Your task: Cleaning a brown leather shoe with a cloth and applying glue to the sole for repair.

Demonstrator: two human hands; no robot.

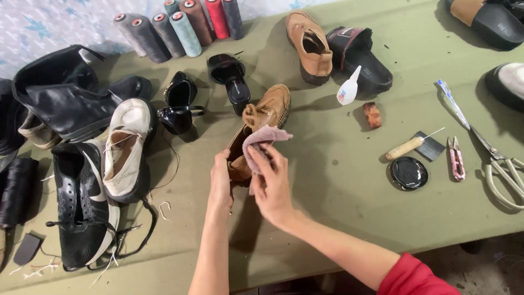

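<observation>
Tan leather marks the shoe (pixel 262 128) we take as our landmark: it lies on the olive-green table (pixel 338 180), heel toward us, with our left hand (pixel 220 183) closed around its heel end. Our right hand (pixel 271 183) pinches a pinkish cloth (pixel 261 143) and presses it against the shoe's opening. Right of the shoe we note a white glue bottle (pixel 348 87), a round black tin (pixel 408 173) and scissors (pixel 494 158); left of it, a white shoe (pixel 126 147).
</observation>
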